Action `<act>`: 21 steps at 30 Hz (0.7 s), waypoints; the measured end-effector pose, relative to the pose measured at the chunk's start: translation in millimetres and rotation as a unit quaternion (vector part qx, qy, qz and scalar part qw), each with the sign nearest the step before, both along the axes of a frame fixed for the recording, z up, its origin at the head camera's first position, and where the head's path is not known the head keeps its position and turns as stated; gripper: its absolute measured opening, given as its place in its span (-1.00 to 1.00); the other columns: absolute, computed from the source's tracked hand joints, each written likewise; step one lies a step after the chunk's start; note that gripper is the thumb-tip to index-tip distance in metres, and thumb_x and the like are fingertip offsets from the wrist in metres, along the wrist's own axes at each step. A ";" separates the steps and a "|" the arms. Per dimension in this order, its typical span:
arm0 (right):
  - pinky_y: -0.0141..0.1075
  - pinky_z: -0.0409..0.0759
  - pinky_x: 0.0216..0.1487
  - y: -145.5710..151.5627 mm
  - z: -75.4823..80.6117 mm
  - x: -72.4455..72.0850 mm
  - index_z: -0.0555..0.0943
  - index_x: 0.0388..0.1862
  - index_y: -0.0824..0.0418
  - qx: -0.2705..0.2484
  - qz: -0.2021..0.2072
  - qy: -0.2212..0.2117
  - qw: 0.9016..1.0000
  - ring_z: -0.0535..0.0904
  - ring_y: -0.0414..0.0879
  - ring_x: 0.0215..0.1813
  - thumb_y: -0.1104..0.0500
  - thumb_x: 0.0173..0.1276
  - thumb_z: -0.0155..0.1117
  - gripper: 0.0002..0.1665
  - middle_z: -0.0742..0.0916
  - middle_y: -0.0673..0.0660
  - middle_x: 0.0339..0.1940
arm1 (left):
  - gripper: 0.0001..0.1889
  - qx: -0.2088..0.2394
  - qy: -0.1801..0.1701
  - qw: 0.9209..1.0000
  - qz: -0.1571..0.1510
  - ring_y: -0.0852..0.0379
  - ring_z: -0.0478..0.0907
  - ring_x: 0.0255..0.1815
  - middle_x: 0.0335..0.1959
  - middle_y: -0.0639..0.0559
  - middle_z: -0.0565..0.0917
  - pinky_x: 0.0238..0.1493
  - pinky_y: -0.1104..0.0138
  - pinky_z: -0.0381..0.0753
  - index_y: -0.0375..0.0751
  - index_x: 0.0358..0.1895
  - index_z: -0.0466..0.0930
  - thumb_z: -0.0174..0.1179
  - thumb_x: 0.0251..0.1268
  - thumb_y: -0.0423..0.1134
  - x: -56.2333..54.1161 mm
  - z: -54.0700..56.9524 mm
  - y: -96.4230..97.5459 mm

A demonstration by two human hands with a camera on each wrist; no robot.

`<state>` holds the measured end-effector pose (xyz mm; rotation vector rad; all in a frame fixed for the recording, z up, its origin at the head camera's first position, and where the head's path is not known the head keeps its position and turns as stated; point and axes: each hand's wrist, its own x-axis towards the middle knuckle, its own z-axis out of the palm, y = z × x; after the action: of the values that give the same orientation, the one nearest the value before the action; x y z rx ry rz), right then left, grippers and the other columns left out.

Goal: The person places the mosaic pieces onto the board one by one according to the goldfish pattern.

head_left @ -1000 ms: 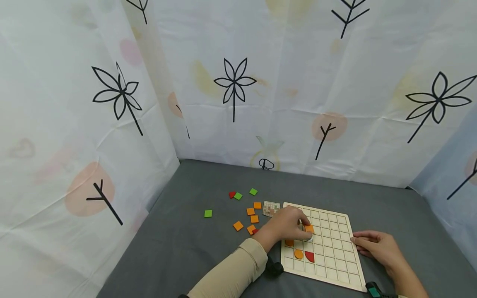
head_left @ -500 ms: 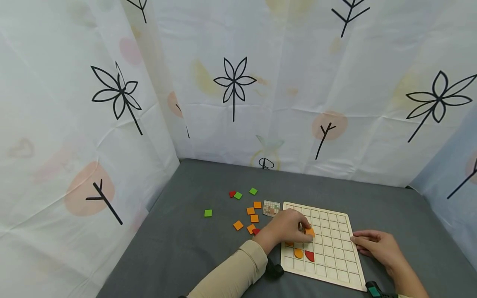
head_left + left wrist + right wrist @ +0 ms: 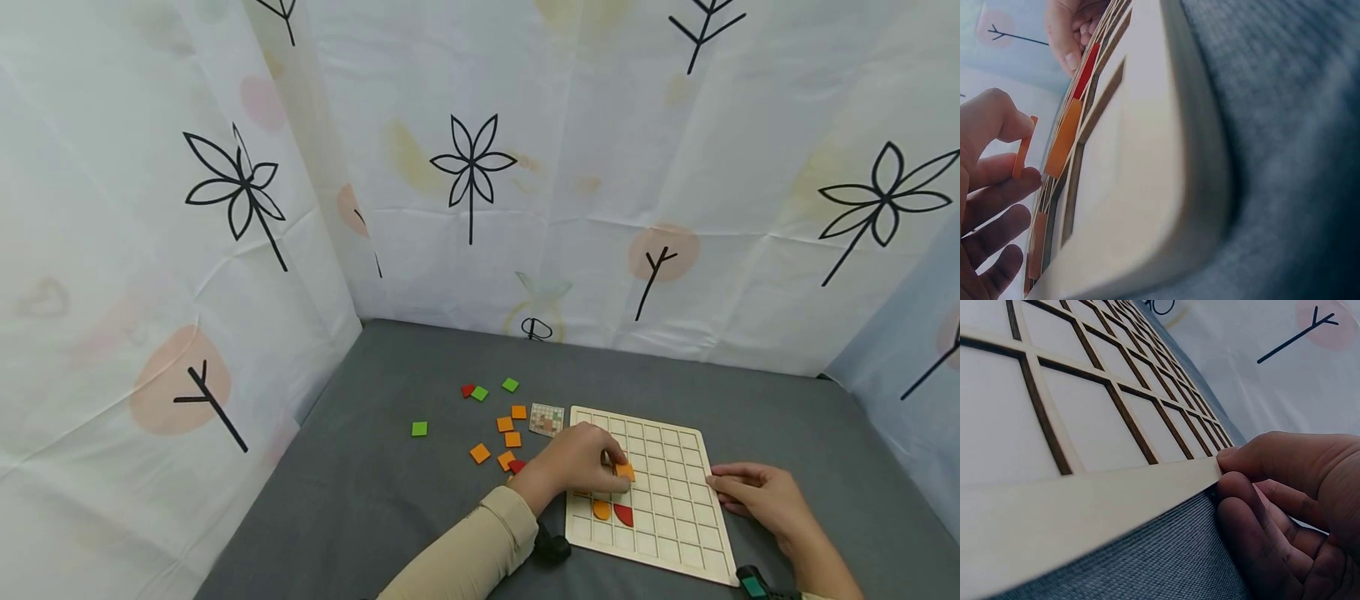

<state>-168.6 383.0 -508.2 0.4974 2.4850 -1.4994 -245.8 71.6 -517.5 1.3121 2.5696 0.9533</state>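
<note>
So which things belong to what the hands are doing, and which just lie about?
In use:
orange tile, pinched by left hand
grid board, edge held by right hand
red and orange pieces on it

Apparently lying about:
green tiles
loose orange tiles
loose red pieces
patterned card

The head camera looks forward and down from farthest off, taking in curtain (image 3: 570, 192), tabletop (image 3: 405, 517) and nearly all the grid board (image 3: 663, 483). The left wrist camera, rolled sideways, sits very close to the board's corner and faces low across it, past the left grip (image 3: 581, 458) toward the right grip (image 3: 765, 497). The right wrist camera looks closely along the rim. All 3 share the board.
</note>
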 end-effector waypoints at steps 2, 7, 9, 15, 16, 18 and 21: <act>-0.34 0.78 -0.21 0.2 0.1 -0.1 0.66 0.23 0.52 0.002 0.001 0.000 1.000 0.75 -0.25 -0.30 0.09 0.45 0.49 -0.42 0.83 -0.09 -0.27 | -0.76 0.000 0.003 1.000 -0.002 0.59 0.51 -0.30 -0.16 0.29 0.82 -0.24 0.71 0.49 0.04 0.01 0.87 0.43 0.37 -0.02 0.5 0.2 0.2; -0.34 0.78 -0.22 -0.1 0.6 -0.4 0.67 0.22 0.51 0.003 0.001 -0.001 1.000 0.75 -0.24 -0.31 0.09 0.44 0.49 -0.43 0.82 -0.09 -0.28 | -0.76 0.004 0.007 1.000 -0.006 0.58 0.51 -0.31 -0.17 0.29 0.82 -0.24 0.71 0.48 0.02 0.00 0.87 0.43 0.37 -0.03 0.7 -0.3 1.2; -0.34 0.78 -0.22 -0.3 0.6 0.0 0.66 0.22 0.52 0.003 0.001 0.000 1.000 0.75 -0.25 -0.31 0.10 0.45 0.49 -0.43 0.82 -0.08 -0.28 | -0.76 0.005 0.006 1.000 -0.008 0.57 0.51 -0.31 -0.17 0.28 0.82 -0.23 0.71 0.48 0.00 0.00 0.87 0.43 0.36 -0.04 0.6 -0.4 1.5; -0.35 0.78 -0.23 -0.5 0.2 0.8 0.66 0.22 0.53 0.000 0.001 0.002 1.000 0.74 -0.25 -0.32 0.12 0.45 0.48 -0.44 0.83 -0.08 -0.29 | -0.76 0.004 -0.002 1.000 -0.011 0.57 0.52 -0.31 -0.18 0.27 0.82 -0.23 0.71 0.49 -0.01 0.00 0.87 0.43 0.36 -0.06 1.3 0.0 1.8; -0.35 0.78 -0.23 -0.3 0.1 0.7 0.66 0.22 0.53 0.000 0.001 0.002 1.000 0.74 -0.25 -0.32 0.12 0.45 0.48 -0.44 0.83 -0.08 -0.29 | -0.76 0.005 -0.002 1.000 -0.012 0.57 0.52 -0.31 -0.18 0.27 0.82 -0.23 0.71 0.49 -0.02 0.00 0.87 0.43 0.36 -0.06 1.2 -0.1 1.9; -0.35 0.78 -0.22 0.1 -0.1 0.6 0.66 0.22 0.53 -0.001 0.001 0.002 1.000 0.75 -0.25 -0.32 0.11 0.45 0.48 -0.43 0.83 -0.09 -0.29 | -0.76 0.007 0.000 1.000 -0.012 0.57 0.52 -0.32 -0.19 0.26 0.83 -0.23 0.71 0.49 -0.02 0.00 0.87 0.43 0.36 -0.06 1.0 -0.6 2.3; -0.35 0.78 -0.22 0.5 -0.3 0.6 0.66 0.23 0.53 -0.001 0.002 0.003 1.000 0.75 -0.26 -0.31 0.12 0.45 0.48 -0.43 0.83 -0.09 -0.29 | -0.76 0.009 0.003 1.000 -0.013 0.58 0.52 -0.32 -0.19 0.26 0.82 -0.23 0.72 0.48 -0.03 0.00 0.87 0.44 0.36 -0.07 0.7 -0.6 2.9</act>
<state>-168.0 383.6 -508.5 0.4870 2.4861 -1.5044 -245.2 74.5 -518.0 1.3507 2.5483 0.9708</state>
